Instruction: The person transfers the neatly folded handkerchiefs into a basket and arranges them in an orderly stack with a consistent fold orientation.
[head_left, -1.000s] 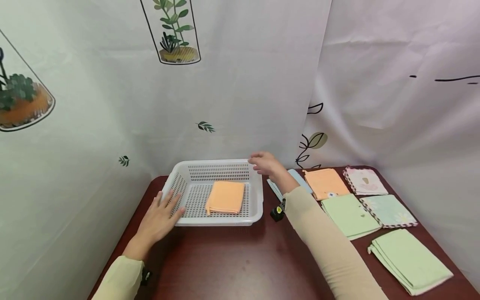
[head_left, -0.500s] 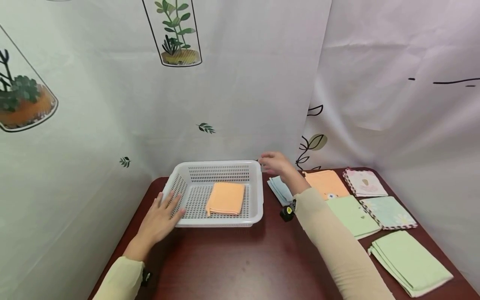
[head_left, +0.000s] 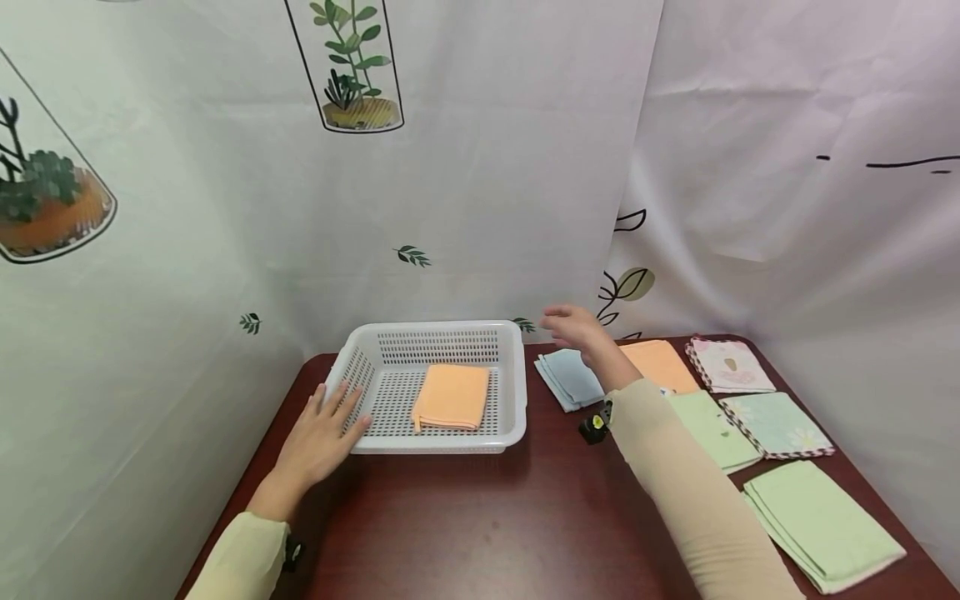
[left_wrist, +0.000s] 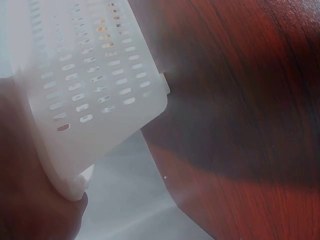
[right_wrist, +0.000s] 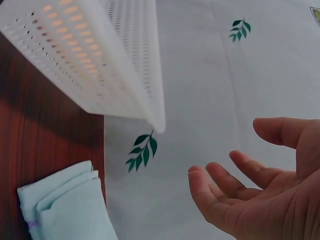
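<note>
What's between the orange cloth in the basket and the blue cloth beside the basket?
Part of the white basket, including its side, then a bare strip of table; the head view shows it.

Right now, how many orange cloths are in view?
2. One orange cloth lies in the basket; the other orange cloth is on the table, partly behind the right arm. More may be hidden.

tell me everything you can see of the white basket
The white basket is rectangular and open-topped, apparently plastic, with perforated walls and base and a smooth rim. It sits upright on the dark red table, near the backdrop. A folded orange cloth lies inside on its base. The left hand, fingers spread, touches its near left corner; the right hand is apart from it.
</note>
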